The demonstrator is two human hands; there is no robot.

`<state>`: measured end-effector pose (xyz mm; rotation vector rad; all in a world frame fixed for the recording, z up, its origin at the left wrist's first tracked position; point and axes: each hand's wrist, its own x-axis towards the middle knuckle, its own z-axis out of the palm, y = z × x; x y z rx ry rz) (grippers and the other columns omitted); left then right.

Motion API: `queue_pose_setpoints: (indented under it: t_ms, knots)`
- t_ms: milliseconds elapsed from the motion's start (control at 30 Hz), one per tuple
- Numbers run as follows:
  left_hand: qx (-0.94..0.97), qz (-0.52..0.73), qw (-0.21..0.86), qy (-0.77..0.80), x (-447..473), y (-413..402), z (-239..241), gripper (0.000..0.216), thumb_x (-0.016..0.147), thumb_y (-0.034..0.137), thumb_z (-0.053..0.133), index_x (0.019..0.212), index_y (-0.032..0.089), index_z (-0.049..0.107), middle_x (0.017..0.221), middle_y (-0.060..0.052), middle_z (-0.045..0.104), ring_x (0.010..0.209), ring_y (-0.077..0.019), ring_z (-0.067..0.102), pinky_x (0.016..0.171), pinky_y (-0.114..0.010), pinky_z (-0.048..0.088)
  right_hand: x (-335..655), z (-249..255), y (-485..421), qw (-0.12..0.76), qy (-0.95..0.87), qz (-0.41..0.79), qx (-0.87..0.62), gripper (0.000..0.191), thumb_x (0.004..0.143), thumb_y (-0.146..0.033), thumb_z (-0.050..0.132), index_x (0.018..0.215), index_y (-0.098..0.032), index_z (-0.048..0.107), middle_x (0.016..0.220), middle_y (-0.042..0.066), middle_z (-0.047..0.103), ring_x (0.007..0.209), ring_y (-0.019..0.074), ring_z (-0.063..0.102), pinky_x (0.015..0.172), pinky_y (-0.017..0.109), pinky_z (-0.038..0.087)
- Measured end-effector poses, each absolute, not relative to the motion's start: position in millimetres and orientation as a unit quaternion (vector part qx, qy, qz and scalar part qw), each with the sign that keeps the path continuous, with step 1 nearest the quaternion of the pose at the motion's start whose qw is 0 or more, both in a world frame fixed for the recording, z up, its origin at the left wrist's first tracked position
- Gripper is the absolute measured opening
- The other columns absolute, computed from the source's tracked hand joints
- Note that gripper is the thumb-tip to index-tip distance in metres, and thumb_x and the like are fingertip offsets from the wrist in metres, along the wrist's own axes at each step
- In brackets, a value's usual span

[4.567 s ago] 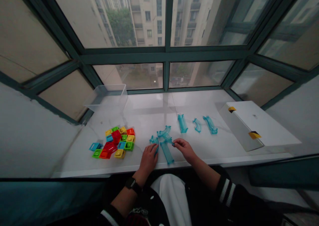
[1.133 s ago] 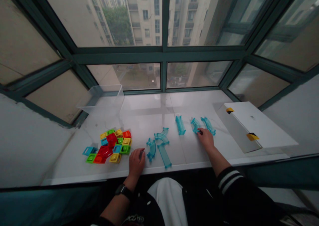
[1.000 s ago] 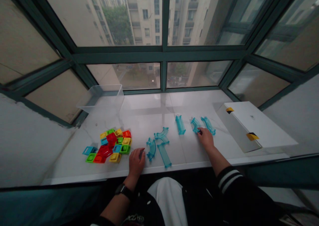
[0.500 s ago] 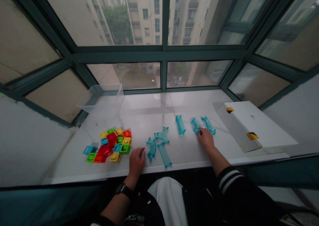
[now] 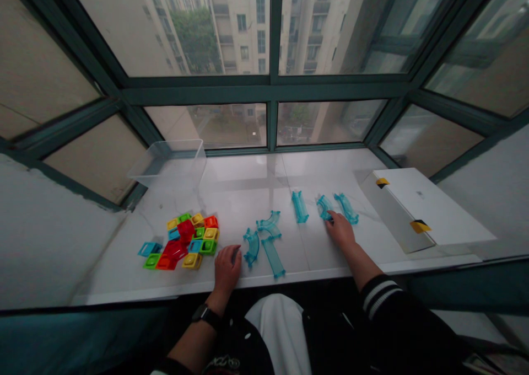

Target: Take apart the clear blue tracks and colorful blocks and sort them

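Observation:
My left hand (image 5: 227,267) rests on the white sill with its fingers curled and nothing showing in them, just left of a group of joined clear-blue track pieces (image 5: 264,238). My right hand (image 5: 340,229) reaches further out, its gathered fingertips on the near end of a small curved blue track piece (image 5: 323,205). A straight blue piece (image 5: 300,206) lies to the left of that curve and a wavy blue piece (image 5: 346,207) to its right. A pile of several coloured square blocks (image 5: 184,240) sits left of my left hand.
A clear plastic bin (image 5: 170,163) stands at the back left of the sill (image 5: 256,187). A white box with yellow corner tabs (image 5: 417,207) lies at the right. Window frames close off the back and both sides.
Both hands have left the joined track. The right hand went out to the small curved piece, and the left drew back beside the blocks. In the last second the right fingertips crept slightly left.

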<state>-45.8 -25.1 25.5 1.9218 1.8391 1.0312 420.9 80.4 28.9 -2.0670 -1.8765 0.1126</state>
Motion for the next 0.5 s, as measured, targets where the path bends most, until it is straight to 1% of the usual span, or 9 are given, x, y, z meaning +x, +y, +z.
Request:
queue_pose_setpoints:
  t_ms: [267,500]
  knots:
    - [0.666,0.353,0.143,0.641,-45.6,-24.4,25.6,0.026,0.098,0.036,0.050,0.110,0.023,0.069,0.108,-0.011,0.074,0.104,-0.0297,0.067,0.096,-0.049,0.052,422.1,25.5,84.3,0.194,-0.674,0.046,-0.712,0.043,0.094,-0.023,0.057,0.135,-0.017,0.064,0.119,0.014,0.073,0.104,0.0269,0.068,0.094,0.037,0.050]
    - [0.665,0.354,0.142,0.642,-45.6,-24.4,25.3,0.026,0.098,0.036,0.050,0.109,0.023,0.070,0.108,-0.010,0.074,0.105,-0.0299,0.068,0.097,-0.049,0.052,421.7,23.2,89.2,0.195,-0.677,0.047,-0.708,0.044,0.094,-0.024,0.058,0.136,-0.016,0.063,0.119,0.014,0.072,0.101,0.0263,0.068,0.092,0.036,0.050]
